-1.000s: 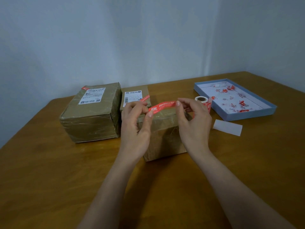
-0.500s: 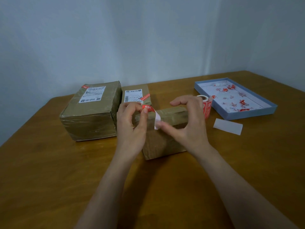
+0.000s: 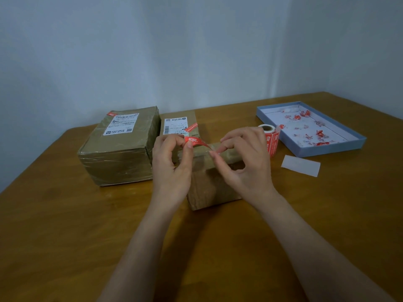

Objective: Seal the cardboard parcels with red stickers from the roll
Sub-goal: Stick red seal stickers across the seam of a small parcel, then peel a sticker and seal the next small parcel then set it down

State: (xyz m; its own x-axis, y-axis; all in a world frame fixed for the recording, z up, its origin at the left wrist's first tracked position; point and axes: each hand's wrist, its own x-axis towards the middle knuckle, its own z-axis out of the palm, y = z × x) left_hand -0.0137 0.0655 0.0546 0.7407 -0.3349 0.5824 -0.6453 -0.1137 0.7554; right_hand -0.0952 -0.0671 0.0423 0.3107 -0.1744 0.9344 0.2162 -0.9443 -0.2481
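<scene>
Since half a second ago the white backing that hung down between the hands is gone from view, and the red sticker (image 3: 197, 143) now stretches in a shallow arc from one hand to the other instead of curling at the left thumb. The left hand (image 3: 171, 168) pinches the sticker's near end between thumb and forefinger, the other fingers curled in. The right hand (image 3: 242, 162) has shifted a little toward the left one; its thumb and forefinger tips meet at the sticker's far end, closed on it, while the remaining fingers arch above.

Directly beneath and behind both hands stands the small cardboard parcel (image 3: 212, 184), the sticker held just over its top edge; whether it touches the cardboard cannot be told. Beyond the left hand lies a flat parcel (image 3: 177, 125) with a white label and a red sticker already on it, and to the left of that hand sits the large parcel (image 3: 122, 147). Just past the right hand stands the sticker roll (image 3: 270, 138), a red strip hanging from it. Further right of that hand are a blue tray (image 3: 333, 149) holding red scraps and a white paper slip (image 3: 301, 165) on the table (image 3: 65, 236).
</scene>
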